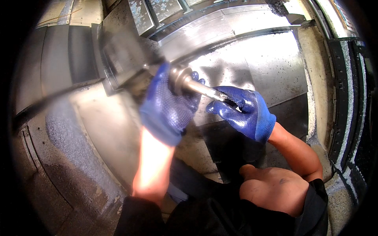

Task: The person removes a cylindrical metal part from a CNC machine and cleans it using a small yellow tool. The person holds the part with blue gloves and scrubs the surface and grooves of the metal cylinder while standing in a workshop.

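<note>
Both of my hands wear blue coated gloves. A metal tool holder with a long bare shank (201, 89) lies aslant between them. My left hand (167, 104) is wrapped round its thick round collar (180, 78); the part beyond that hand is blurred and partly hidden. At the narrow end, the fingers of my right hand (246, 112) close round the tip (227, 99), which looks dark and notched like a cutter. Those fingers partly cover it, so its exact shape does not show.
Shiny metal cover plates (275, 63) surround the hands in a machine enclosure. A slotted table (151, 15) stands at the far side. Grey metal chips (75, 145) lie along the left. A dark door rail (342, 98) runs down the right side.
</note>
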Motion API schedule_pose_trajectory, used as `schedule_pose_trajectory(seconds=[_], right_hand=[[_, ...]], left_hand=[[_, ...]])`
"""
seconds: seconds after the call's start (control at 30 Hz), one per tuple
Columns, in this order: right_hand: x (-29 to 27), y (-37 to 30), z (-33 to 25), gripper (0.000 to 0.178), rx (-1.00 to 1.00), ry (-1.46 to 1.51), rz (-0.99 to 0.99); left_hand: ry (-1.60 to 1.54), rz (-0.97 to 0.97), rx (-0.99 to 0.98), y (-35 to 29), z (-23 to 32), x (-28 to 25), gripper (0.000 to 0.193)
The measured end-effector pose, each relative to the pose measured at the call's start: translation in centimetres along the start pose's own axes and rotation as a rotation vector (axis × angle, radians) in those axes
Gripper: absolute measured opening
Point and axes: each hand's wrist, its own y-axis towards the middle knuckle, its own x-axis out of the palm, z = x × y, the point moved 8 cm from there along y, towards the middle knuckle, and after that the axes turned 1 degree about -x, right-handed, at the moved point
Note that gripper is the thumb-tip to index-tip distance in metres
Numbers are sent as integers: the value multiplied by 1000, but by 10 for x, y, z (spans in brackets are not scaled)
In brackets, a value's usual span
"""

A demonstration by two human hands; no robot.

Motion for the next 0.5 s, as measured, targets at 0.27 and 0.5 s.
schedule_pose_trajectory(seconds=[0.27,0.5], right_hand=[[-1,0,-3,19,-25,-23,14],[6,3,10,22,74,-49,-31]], left_hand=[[13,17,34,-4,1,1,18],[260,150,176,-7,-5,-17,33]])
